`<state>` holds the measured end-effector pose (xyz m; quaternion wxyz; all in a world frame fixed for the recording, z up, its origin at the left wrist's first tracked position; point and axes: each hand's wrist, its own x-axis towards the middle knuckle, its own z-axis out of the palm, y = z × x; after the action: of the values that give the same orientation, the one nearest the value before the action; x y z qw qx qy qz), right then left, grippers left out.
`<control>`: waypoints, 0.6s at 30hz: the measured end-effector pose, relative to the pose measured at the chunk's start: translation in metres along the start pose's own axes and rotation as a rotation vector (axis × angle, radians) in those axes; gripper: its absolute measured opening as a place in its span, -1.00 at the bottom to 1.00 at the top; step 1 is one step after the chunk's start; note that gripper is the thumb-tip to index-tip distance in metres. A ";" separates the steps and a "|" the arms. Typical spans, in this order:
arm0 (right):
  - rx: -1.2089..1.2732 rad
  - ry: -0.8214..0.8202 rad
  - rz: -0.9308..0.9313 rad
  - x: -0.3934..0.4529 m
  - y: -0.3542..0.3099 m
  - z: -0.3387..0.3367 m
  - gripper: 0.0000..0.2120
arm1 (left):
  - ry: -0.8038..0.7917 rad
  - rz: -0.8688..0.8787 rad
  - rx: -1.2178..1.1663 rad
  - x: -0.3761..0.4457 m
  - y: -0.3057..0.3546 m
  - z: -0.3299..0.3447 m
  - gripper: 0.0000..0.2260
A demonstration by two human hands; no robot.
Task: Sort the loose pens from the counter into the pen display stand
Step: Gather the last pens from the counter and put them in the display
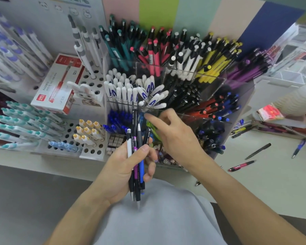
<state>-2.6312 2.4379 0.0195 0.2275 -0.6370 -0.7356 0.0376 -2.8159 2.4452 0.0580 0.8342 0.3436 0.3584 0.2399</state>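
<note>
My left hand grips a bundle of pens upright in front of my chest: white, black, purple and blue ones. My right hand reaches over the front of the clear acrylic pen display stand, with its index finger stretched out to the left and blurred. A green pen shows just under that hand, by the thumb; whether the hand pinches it is unclear. The stand's compartments hold pens sorted by colour. Loose on the counter at the right lie a black pen, a red pen and a blue pen.
A white perforated rack with teal, yellow and purple pens stands left of the stand, and a red-and-white pen box lies on it. More loose pens and a clear tray sit at the far right. The counter edge runs just before my body.
</note>
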 end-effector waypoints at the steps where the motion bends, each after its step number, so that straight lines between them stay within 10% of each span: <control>1: -0.085 -0.038 -0.045 0.003 0.001 -0.002 -0.37 | 0.001 -0.002 0.010 0.000 0.000 0.000 -0.74; 10: -0.066 0.123 -0.003 -0.006 0.004 0.012 -0.86 | 0.009 -0.001 0.023 0.003 -0.001 0.010 -0.73; 18: -0.067 0.101 0.043 -0.006 -0.003 0.014 -0.44 | 0.017 -0.037 0.012 0.003 -0.003 0.015 -0.68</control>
<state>-2.6391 2.4344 0.0064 0.2420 -0.6609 -0.7102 -0.0142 -2.8024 2.4395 0.0621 0.8335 0.3396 0.3733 0.2251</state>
